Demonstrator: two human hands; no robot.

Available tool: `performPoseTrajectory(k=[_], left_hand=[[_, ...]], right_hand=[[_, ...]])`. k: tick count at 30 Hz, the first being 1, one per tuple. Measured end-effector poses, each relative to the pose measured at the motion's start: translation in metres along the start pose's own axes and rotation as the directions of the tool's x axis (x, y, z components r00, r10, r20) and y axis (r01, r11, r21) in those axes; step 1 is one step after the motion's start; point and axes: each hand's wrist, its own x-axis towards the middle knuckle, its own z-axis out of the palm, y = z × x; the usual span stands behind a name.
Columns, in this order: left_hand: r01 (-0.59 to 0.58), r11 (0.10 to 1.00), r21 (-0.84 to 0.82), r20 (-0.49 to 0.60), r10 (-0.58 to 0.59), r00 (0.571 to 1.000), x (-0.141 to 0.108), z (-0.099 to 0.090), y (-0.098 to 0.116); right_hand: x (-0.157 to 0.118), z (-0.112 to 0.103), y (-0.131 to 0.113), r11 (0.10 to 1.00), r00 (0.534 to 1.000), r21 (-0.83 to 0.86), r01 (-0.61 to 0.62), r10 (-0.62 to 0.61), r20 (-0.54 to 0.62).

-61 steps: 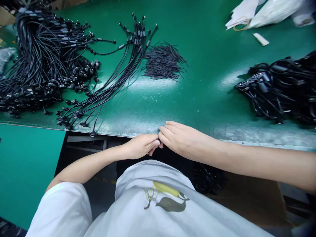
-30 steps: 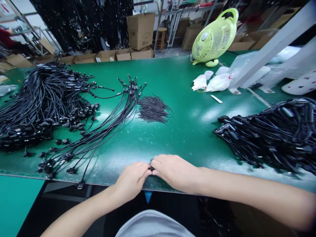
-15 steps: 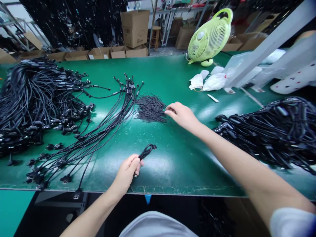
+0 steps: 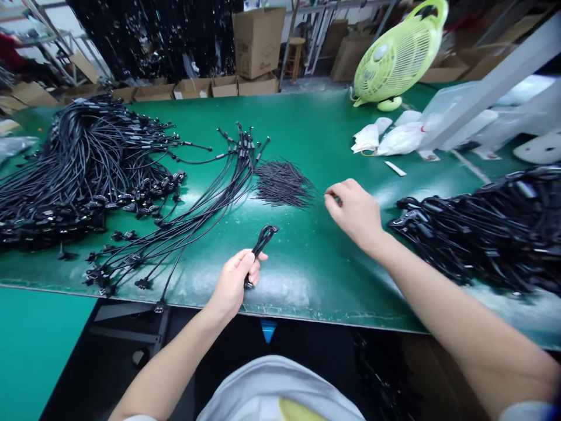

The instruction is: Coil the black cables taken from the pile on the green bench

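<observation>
My left hand (image 4: 239, 275) is closed around a black cable (image 4: 265, 235) folded into a small bundle. The bundle's looped end and a connector stick out above the fingers, and another end shows below them. My right hand (image 4: 353, 210) is pinched at the fingertips, just right of a pile of thin black twist ties (image 4: 284, 183). A faint thin strand at its fingertips looks like one twist tie. Left of the pile, a spread of loose black cables (image 4: 210, 196) lies with connectors at both ends.
A big heap of black cables (image 4: 87, 152) covers the table's left side. Bundled cables (image 4: 486, 228) are piled at the right. A green fan (image 4: 397, 55), white bags (image 4: 401, 137) and a slanted metal post (image 4: 495, 88) stand at the back right. The green table's front edge (image 4: 307, 318) is near me.
My right hand has drawn away from the twist tie pile to the right, a thin strand at its fingertips. The left hand still holds the folded cable, slightly higher. The view has shifted.
</observation>
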Motion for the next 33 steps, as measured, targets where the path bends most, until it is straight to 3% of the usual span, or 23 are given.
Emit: performPoseTrajectory(k=[2, 4, 6, 8, 10, 12, 13, 14, 15, 17, 18, 22, 24, 29, 33], left_hand=[[0.013, 1.000, -0.027, 0.036, -0.012, 0.999, -0.006, 0.005, -0.001], [0.023, 0.997, -0.071, 0.053, -0.019, 0.998, -0.011, 0.011, -0.004], [0.012, 0.995, -0.097, 0.057, -0.007, 0.998, -0.014, 0.015, -0.009], [-0.042, 0.997, -0.059, 0.050, 0.045, 0.998, -0.016, 0.016, -0.015], [-0.127, 0.989, 0.078, 0.031, 0.125, 0.992, -0.017, 0.013, -0.020], [-0.199, 0.932, 0.301, 0.038, 0.197, 0.980, -0.019, 0.008, -0.022], [-0.228, 0.880, 0.417, 0.063, 0.222, 0.973, -0.022, 0.006, -0.022], [-0.254, 0.816, 0.520, 0.102, 0.236, 0.966, -0.024, 0.003, -0.022], [-0.280, 0.748, 0.601, 0.146, 0.241, 0.959, -0.027, 0.002, -0.021], [-0.320, 0.643, 0.696, 0.212, 0.242, 0.947, -0.035, 0.000, -0.018], [-0.326, 0.617, 0.716, 0.223, 0.241, 0.945, -0.039, -0.001, -0.017], [-0.283, 0.642, 0.713, 0.172, 0.232, 0.957, -0.049, -0.003, -0.015], [-0.253, 0.672, 0.696, 0.139, 0.220, 0.966, -0.050, -0.005, -0.017], [-0.103, 0.813, 0.574, 0.088, 0.064, 0.994, -0.045, -0.007, -0.023], [-0.058, 0.810, 0.584, 0.126, -0.020, 0.992, -0.048, -0.002, -0.027]], right_hand=[[-0.024, -0.011, -0.019, 0.981, 0.997, 0.179, -0.080, 0.078, 0.019], [-0.054, -0.016, -0.044, 0.890, 0.976, 0.419, -0.179, 0.109, 0.187], [-0.085, -0.019, -0.071, 0.760, 0.916, 0.588, -0.277, 0.024, 0.400], [-0.110, -0.020, -0.094, 0.705, 0.874, 0.650, -0.284, -0.088, 0.478], [-0.126, -0.022, -0.108, 0.763, 0.911, 0.633, -0.131, -0.159, 0.380], [-0.131, -0.025, -0.115, 0.853, 0.939, 0.485, 0.191, -0.304, 0.164], [-0.130, -0.027, -0.116, 0.847, 0.901, 0.367, 0.384, -0.431, 0.051], [-0.128, -0.029, -0.116, 0.791, 0.819, 0.243, 0.562, -0.572, -0.034], [-0.124, -0.031, -0.117, 0.695, 0.707, 0.134, 0.706, -0.702, -0.084], [-0.115, -0.036, -0.118, 0.492, 0.492, 0.021, 0.870, -0.866, -0.093], [-0.110, -0.039, -0.119, 0.429, 0.429, 0.015, 0.903, -0.901, -0.062], [-0.099, -0.050, -0.127, 0.351, 0.343, 0.050, 0.935, -0.932, 0.115], [-0.100, -0.054, -0.131, 0.299, 0.297, -0.017, 0.954, -0.937, 0.182], [-0.113, -0.057, -0.134, 0.183, 0.265, -0.277, 0.943, -0.917, 0.298], [-0.115, -0.053, -0.130, 0.080, 0.191, -0.308, 0.948, -0.917, 0.350]])
